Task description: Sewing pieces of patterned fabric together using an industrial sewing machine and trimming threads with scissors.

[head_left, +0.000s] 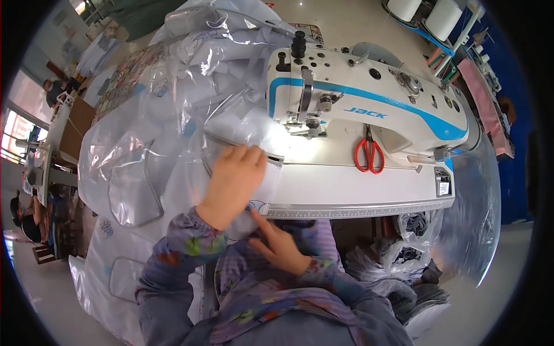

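My left hand (235,181) rests on a piece of clear plastic sheeting (270,176) with a dark zipper-like strip (276,158), just left of the needle area. Its fingers are curled and closed on the plastic. Below it, my right hand (283,247) is near the front edge of the machine bed, index finger stretched toward the plastic's lower corner and thumb apart. That hand is open and holds nothing visible. The white and blue sewing machine (358,104) has its lit needle area (300,141) close to the plastic. What lies under my left fingers is hidden.
A large heap of clear plastic pieces (138,173) covers the left side. Red-handled scissors (369,154) lie on the bed under the machine arm. A ruler strip (358,209) runs along the front edge. Bundled grey material (404,259) sits below right. Thread cones (441,23) stand behind.
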Motion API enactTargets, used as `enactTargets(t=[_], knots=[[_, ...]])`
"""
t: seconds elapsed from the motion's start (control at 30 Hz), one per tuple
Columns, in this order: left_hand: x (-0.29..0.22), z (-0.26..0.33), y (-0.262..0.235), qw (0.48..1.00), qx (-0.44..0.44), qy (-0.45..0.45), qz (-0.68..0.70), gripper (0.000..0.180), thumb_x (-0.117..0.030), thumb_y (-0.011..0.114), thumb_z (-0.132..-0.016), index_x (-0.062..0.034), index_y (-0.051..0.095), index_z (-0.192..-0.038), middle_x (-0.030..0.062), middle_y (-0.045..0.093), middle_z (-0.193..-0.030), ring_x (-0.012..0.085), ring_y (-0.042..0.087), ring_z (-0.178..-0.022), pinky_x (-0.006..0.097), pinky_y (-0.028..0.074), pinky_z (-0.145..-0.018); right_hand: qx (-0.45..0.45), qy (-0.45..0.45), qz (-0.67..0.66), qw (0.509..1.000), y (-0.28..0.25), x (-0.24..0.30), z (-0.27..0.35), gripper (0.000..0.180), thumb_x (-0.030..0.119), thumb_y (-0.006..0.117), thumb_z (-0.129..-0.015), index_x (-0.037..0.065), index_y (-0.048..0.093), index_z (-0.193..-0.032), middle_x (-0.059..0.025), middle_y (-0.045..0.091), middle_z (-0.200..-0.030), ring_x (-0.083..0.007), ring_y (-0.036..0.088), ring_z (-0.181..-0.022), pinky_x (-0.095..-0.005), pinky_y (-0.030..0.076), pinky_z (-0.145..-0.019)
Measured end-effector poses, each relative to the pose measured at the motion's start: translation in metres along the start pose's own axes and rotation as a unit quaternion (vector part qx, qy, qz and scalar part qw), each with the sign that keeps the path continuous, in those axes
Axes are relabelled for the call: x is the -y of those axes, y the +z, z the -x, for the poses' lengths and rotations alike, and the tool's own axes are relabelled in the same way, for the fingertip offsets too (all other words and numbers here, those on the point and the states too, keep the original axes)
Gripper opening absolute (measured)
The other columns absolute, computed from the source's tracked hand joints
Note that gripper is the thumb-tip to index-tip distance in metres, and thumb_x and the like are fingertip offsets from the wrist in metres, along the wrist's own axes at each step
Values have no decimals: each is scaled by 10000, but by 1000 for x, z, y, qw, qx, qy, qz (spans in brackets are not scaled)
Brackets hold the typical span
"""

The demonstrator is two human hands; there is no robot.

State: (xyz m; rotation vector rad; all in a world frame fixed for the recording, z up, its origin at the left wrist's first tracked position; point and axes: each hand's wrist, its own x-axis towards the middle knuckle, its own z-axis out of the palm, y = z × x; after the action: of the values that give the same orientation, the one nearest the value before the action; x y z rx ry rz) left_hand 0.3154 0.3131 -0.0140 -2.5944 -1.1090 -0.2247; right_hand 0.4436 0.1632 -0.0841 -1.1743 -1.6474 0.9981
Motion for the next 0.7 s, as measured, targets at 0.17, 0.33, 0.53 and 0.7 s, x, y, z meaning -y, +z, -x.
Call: enactTargets(t=[0.17,0.33,0.53,0.7], knots=[[-31,4,1,999,39,-5,33,436,-112,681,-806,7,700,-1225,65,630,-1015,222,649,-975,344,572,-827,23,249,-392,885,20,-17,6,603,105,683,-1037,75,471,-1601,27,565,-865,-17,431,-678,-215,365,-586],[-55,8,9,999,11,-26,35,524,-99,681,-802,28,676,-1311,63,614,-979,224,639,-930,322,568,-799,-24,207,-350,913,-13,-23,40,557,67,637,-1054,47,476,-1587,75,513,-887,4,383,-668,-199,321,-577],[-66,-3,32,997,-19,-63,26,493,-105,681,-813,12,680,-1292,61,612,-968,218,633,-908,328,546,-770,-48,211,-281,935,-7,-31,27,565,76,639,-1052,29,467,-1587,58,524,-870,-15,392,-665,-209,344,-582],[-64,-14,38,998,-44,-52,0,240,-145,667,-841,-57,711,-1060,55,618,-986,214,621,-935,369,509,-791,-43,179,-234,955,-18,-20,8,586,72,653,-1037,39,465,-1591,2,561,-854,-67,442,-670,-252,405,-608]])
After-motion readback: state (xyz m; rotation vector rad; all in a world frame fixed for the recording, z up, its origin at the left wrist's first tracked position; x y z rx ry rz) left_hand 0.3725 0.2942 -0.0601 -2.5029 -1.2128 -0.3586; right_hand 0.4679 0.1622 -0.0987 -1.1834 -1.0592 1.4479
